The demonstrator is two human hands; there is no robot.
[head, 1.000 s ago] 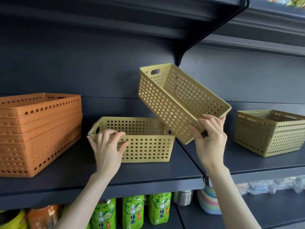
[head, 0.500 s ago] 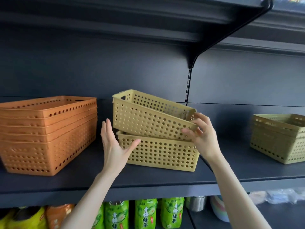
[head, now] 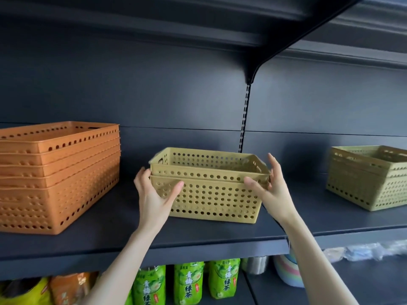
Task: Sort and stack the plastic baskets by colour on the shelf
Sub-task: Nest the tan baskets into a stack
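Two yellow perforated baskets stand nested in the middle of the dark shelf (head: pixel 198 234), the upper yellow basket (head: pixel 209 171) sitting inside the lower yellow basket (head: pixel 215 201). My left hand (head: pixel 154 199) cups the stack's front left corner, thumb on the front face and fingers curled round the left end. At the right end my right hand (head: pixel 273 188) has straight fingers against the side and its thumb on the front rim. A tall stack of orange baskets (head: pixel 59 177) stands to the left. An olive-green basket stack (head: pixel 370 179) stands to the right.
A black bracket and slotted upright (head: pixel 246 119) rise behind the yellow baskets, under an upper shelf. Bare shelf lies between the three stacks. On the shelf below are green tea bottles (head: pixel 187 282), snack packets and pastel bowls (head: pixel 286 271).
The yellow basket that my right hand held tilted in the air has come down and nested level into the one on the shelf. My left hand moved onto the stack's left corner.
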